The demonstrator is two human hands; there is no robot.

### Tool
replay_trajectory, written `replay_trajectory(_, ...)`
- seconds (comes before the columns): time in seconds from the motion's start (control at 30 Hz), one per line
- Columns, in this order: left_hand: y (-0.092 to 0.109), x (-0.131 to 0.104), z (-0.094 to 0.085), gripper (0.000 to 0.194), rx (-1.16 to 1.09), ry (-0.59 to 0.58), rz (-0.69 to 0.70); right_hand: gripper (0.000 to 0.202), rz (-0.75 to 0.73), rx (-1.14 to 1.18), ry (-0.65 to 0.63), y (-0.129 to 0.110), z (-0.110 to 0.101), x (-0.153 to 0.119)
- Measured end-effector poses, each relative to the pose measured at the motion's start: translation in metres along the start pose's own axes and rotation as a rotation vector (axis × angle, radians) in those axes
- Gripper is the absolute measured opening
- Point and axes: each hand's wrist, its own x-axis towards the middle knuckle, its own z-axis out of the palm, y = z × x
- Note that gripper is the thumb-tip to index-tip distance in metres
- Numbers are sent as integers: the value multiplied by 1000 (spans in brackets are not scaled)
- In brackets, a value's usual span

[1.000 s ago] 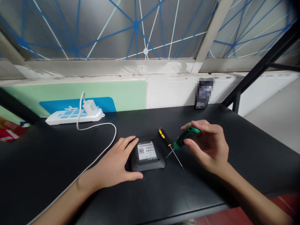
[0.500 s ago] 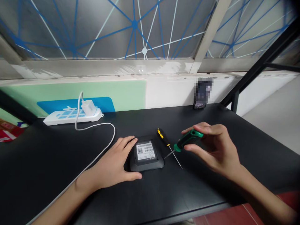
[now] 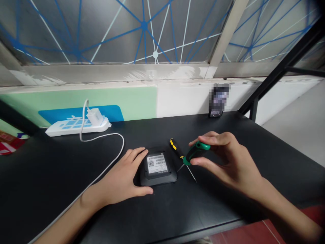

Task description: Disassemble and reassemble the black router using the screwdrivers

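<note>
A flat black electronic device (image 3: 149, 181) lies on the table, its face with a white printed label and QR code turned up. My left hand (image 3: 121, 177) holds its left side, fingers across the far corner and thumb along the near edge. My right hand (image 3: 225, 157) is closed on the handle of a green-and-black screwdriver (image 3: 196, 151). The screwdriver slants down to the left, its tip at the device's right edge; whether it touches is hard to see. Behind its shaft lies a second, black-and-yellow screwdriver (image 3: 176, 147), its thin shaft pointing toward me.
A white power strip (image 3: 57, 129) with a plugged-in charger (image 3: 94, 116) stands at the back left. The charger's white cable (image 3: 111, 165) runs past my left arm. A phone (image 3: 215, 113) leans on the wall. Red packaging (image 3: 8, 144) sits at far left.
My right hand has moved slightly left with the green screwdriver, and the handle now stands closer to the device. My left hand and the device stay put.
</note>
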Motion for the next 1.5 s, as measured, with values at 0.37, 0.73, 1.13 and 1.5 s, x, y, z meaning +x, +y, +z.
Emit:
replay_trajectory(0.37, 1, 1, -2, 99, 11, -23, -15, 45, 206, 96, 138, 21, -16, -33)
replay_trajectory(0.73, 2, 1, -3, 98, -3, -28, -15, 35, 661, 175, 60, 44, -28, -71)
replay_trajectory(1.13, 2, -1, -3, 100, 2, -73, -50, 46, 603, 221, 251, 48, -18, -22)
replay_trajectory(1.5, 2, -2, -7, 101, -4, -78, -28, 37, 333, 167, 343, 43, 12, 7)
